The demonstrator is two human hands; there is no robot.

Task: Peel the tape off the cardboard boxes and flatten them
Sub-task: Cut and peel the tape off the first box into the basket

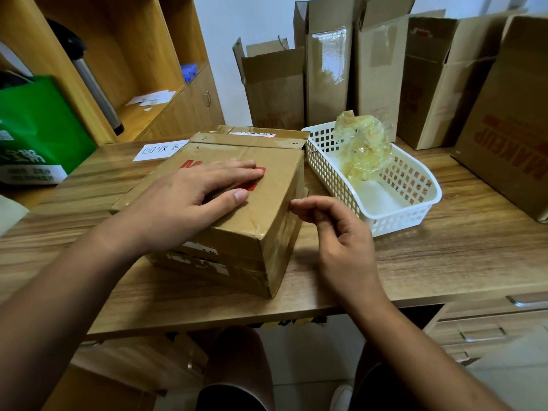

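Left hand (189,200) on box (275,179), fingers (237,170) together, right hand (338,232) perhaps pinching tape (287,229), basket (400,216) holds tape wad (364,146)

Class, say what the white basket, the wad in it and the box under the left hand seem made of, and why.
White basket: probably moulded plastic, smooth, glossy, grid-holed. Wad: likely clear tape or film, yellowish, crinkled, shiny. Box: brown cardboard, matt, creased, with glossy tape strips.

You face a wood-grain desk (415,262) whose far edge meets a pale wall (243,19). Open wooden shelving (142,48) stands at your left, with cabinet doors (189,108) below. Drawers (486,330) sit under the desk's right end, above a light floor (311,357).
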